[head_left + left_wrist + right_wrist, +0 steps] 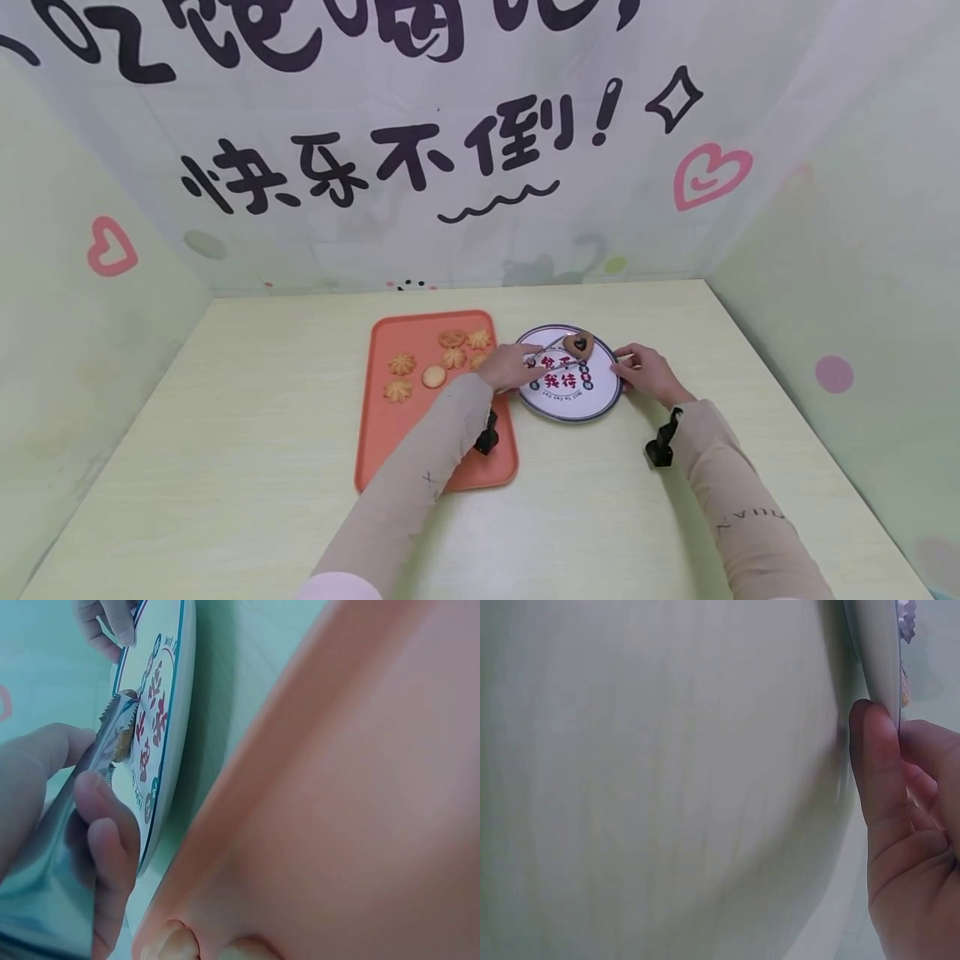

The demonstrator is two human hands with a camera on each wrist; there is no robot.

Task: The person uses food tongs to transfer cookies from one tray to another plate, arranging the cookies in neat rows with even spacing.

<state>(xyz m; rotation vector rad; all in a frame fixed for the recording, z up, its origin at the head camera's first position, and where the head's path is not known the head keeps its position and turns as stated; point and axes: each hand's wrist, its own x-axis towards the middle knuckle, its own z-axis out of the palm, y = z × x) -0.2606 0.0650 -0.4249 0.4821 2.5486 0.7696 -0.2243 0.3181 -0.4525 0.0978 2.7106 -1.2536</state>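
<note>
My left hand (pixel 507 367) holds a pair of metal tongs (pixel 45 877), its fingers and thumb around them in the left wrist view. The serrated tong tips reach over a white plate (pixel 570 408) with a dark-blue rim and red characters. At those tips is a heart-shaped cookie (pixel 579 336) with a dark centre, over the plate's far part; whether the tips grip it I cannot tell. On the plate's right side, my right hand (pixel 649 377) pinches the rim between thumb and fingers, seen close in the right wrist view.
Left of the plate lies an orange tray (pixel 382 433), partly under my left forearm. It bears several cookies, among them flower-shaped ones (pixel 402 364) and a plain round one (pixel 433 377). A printed cloth wall (pixel 420 242) encloses the pale wooden table (pixel 247 417) at the back and sides.
</note>
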